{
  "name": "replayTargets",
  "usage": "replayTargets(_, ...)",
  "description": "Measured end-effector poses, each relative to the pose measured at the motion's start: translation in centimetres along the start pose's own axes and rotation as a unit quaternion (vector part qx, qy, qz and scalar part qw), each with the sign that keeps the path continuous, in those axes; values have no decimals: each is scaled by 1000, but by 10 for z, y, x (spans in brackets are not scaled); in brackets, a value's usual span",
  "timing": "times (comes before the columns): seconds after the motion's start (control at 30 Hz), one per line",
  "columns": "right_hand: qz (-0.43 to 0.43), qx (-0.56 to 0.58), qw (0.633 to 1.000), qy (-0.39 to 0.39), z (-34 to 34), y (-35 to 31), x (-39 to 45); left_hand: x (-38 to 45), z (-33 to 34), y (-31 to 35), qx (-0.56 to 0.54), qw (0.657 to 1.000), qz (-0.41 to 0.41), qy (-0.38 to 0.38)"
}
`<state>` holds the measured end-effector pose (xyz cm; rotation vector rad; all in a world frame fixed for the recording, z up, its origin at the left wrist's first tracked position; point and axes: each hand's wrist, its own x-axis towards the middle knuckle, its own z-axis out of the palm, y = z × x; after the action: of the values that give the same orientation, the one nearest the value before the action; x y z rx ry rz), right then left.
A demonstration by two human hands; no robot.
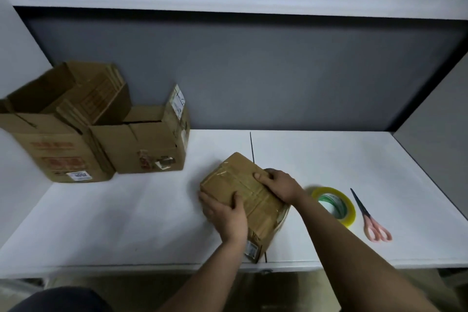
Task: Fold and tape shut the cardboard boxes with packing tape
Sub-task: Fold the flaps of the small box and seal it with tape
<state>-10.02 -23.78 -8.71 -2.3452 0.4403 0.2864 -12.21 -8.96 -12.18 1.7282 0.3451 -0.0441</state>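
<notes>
Both hands, left [225,213] and right [276,186], clasp the taped brown cardboard box [243,195] near the white tabletop's [126,210] front edge; likely setting it aside next.

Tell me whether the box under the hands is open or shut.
Shut. The small box has its flaps folded flat with glossy tape strips across the top; the left hand and right hand press on it.

White table [126,210] with a dark seam [251,144] running near-to-far at centre. Pink-handled scissors [370,218] lie near right, blades pointing far-left. Grey back wall [253,71]; white shelf [228,0] along the top.
</notes>
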Motion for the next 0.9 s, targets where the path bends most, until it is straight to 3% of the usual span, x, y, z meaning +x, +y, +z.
replayTargets(0.1, 24, 182, 982, -39, -8, 7, -2, 23, 11, -5, -66, 996, -30, -44)
replayTargets(0.2, 108, 386, 912, -90, -5, 21, -8, 43, 9, -14, -130, 980, -77, -131)
replayTargets(0.27, 128, 450, 880, -90, 3, 27, -12, 42, 4, -20, -208, 949, -158, -175)
replayTargets(0.33, 140, 455, 877, -65, 9, 27, -16, 33, 2, -28, -260, 924, -215, -179)
replayTargets(0.4, 134, 453, 881, -14, 16, 23, -19, 20, 3, -36, -262, 936, -203, -119)
replayTargets(0.47, 109, 410, 898, 115, 28, 18, -22, 4, 4, -39, -218, 963, -142, -70)
replayTargets(0.53, 97, 335, 906, 240, 43, 15, -29, -4, 2, -36, -177, 975, -107, -81)
replayTargets(0.57, 79, 321, 905, 268, 48, 15, -36, 0, 1, -34, -179, 973, -109, -97)
replayTargets(0.63, 11, 333, 915, 226, 53, 22, -50, 9, -7, -26, -194, 965, -125, -125)
replayTargets(0.7, -23, 388, 914, 115, 51, 27, -65, 12, -15, -14, -183, 966, -130, -130)
replayTargets(0.8, 31, 448, 893, -16, 45, 22, -81, 3, -17, -1, -146, 972, -146, -111)
replayTargets(0.9, 88, 464, 881, -34, 42, 18, -82, -5, -19, 13, -142, 971, -161, -108)
